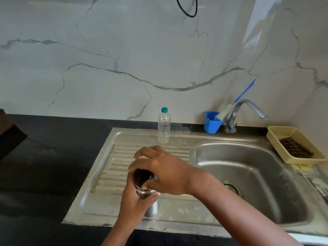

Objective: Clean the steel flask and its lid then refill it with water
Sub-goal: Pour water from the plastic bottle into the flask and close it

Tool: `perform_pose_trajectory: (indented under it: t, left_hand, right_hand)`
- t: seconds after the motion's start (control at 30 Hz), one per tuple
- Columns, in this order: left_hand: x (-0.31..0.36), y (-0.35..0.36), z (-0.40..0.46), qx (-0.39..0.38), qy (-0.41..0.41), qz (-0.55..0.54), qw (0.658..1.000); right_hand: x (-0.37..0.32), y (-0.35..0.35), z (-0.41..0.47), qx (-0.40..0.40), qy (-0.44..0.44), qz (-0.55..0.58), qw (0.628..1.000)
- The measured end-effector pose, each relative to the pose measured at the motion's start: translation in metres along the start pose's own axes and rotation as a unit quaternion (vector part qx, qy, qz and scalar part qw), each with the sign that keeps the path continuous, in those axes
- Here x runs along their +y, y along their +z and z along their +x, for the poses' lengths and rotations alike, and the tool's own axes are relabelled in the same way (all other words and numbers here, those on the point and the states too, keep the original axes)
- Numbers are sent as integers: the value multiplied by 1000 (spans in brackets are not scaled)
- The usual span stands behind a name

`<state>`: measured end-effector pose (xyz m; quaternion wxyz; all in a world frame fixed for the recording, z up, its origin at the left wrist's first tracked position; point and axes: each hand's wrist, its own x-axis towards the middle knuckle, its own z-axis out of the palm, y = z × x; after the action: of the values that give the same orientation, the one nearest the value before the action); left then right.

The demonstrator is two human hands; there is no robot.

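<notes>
Currently at the lid step: flask [150, 206] stands upright on the draining board [99, 206], at about 9 o'clock from the sink bowl [248, 174]. Left hand [134, 201] is wrapped round the flask body; right hand [165, 173] covers the top, fingers curled over the dark lid [141, 176], blurred, so likely twisting. Open or closed thread: can't tell. Next move probably needs a firm counter-hold low while the top turns. Plastic bottle [164, 126] sits at 12 o'clock; tap [245, 112] and brush cup [212, 122] at 2 o'clock.
</notes>
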<state>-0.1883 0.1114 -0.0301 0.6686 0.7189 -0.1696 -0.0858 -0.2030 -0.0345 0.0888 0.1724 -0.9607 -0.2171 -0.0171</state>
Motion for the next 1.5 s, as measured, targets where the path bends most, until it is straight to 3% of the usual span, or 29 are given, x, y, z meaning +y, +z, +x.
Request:
perform_pose_trajectory:
  t: [0.1, 0.33, 0.43, 0.57, 0.87, 1.03, 1.33, 1.4, 1.5]
  left_hand:
    - [-2, 0, 1, 5, 10, 14, 1000]
    - [-5, 1, 1, -8, -8, 6, 1000]
    - [-7, -2, 0, -3, -13, 1, 1000]
    - [-7, 0, 0, 1, -9, -6, 1000]
    - [-5, -1, 2, -2, -23, -3, 1000]
    - [-5, -2, 1, -7, -15, -8, 1000]
    - [3, 0, 0, -12, -5, -9, 1000]
    - [4, 1, 0, -2, 3, -7, 1000]
    - [4, 2, 0, 15, 12, 6, 1000]
  right_hand:
    - [2, 1, -4, -52, -13, 68, 996]
    - [-11, 19, 3, 30, 104, -129, 986]
    - [-5, 9, 1, 48, 54, -89, 993]
    - [0, 3, -3, -37, -35, 16, 999]
    - [-4, 18, -3, 37, 47, -57, 997]
    - [10, 12, 1, -13, -24, -39, 999]
    - [23, 8, 25, -11, -181, -209, 961]
    - [22, 9, 29, -16, -182, -224, 957]
    - [18, 24, 25, 12, -112, -224, 968]
